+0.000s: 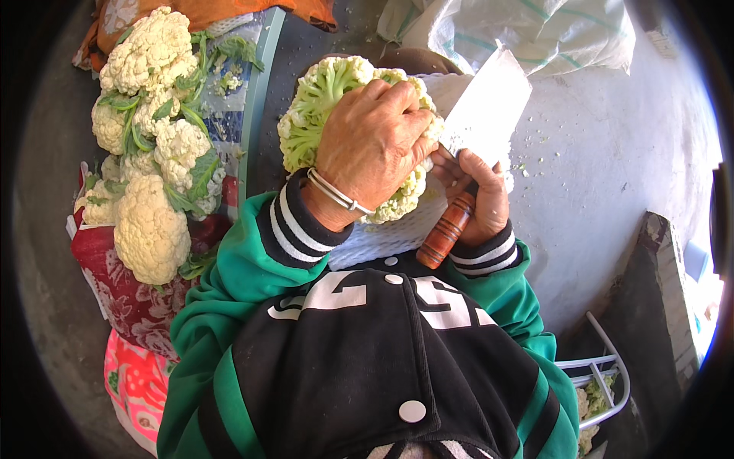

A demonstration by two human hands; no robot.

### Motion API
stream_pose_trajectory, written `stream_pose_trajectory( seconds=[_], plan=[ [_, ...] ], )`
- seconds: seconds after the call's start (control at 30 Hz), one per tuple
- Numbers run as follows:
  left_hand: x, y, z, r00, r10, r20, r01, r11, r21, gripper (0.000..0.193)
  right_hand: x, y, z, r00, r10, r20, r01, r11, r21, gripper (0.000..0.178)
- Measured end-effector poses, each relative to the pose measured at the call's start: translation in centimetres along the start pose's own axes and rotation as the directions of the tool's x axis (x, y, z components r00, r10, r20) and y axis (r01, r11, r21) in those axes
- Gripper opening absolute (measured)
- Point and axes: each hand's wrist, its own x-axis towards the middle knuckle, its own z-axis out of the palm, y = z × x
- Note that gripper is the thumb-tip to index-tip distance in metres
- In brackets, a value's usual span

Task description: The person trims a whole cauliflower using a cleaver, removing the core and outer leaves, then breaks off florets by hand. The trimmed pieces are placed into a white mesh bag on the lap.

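A large cauliflower [325,96] rests over my lap, its pale green stems turned up. My left hand [376,134] is closed on it from above, fingers curled around its middle and right side. A cleaver [489,99] with a broad, bright blade and a ringed brown wooden handle is in my right hand [482,195]. That hand grips it where blade meets handle, with the blade pointing up and away. The lower end of the blade is beside the cauliflower's right edge; my fingers hide whether it touches.
Several whole cauliflowers [153,222] with leaves are piled at the left on patterned cloths. A white woven sack [535,34] lies at the far right. Small crumbs dot the grey floor [581,153]. A white metal rack [612,375] with cauliflower pieces stands at the lower right.
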Motion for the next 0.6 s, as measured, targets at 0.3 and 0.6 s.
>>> stream_pose_trajectory(
  seconds=[0.3, 0.6],
  plan=[
    [-0.6, 0.3, 0.1, 1.000, -0.019, -0.004, 0.019, 1.000, -0.023, 0.025, 0.2, 0.5, -0.9, 0.996, 0.051, -0.071, -0.040, 0.986, 0.159, 0.014],
    [-1.1, -0.2, -0.1, 0.999, -0.043, -0.007, 0.041, 0.990, -0.134, 0.042, -0.2, -1.7, -2.7, 0.970, -0.066, -0.232, 0.068, 0.998, 0.000, 0.021]
  ],
)
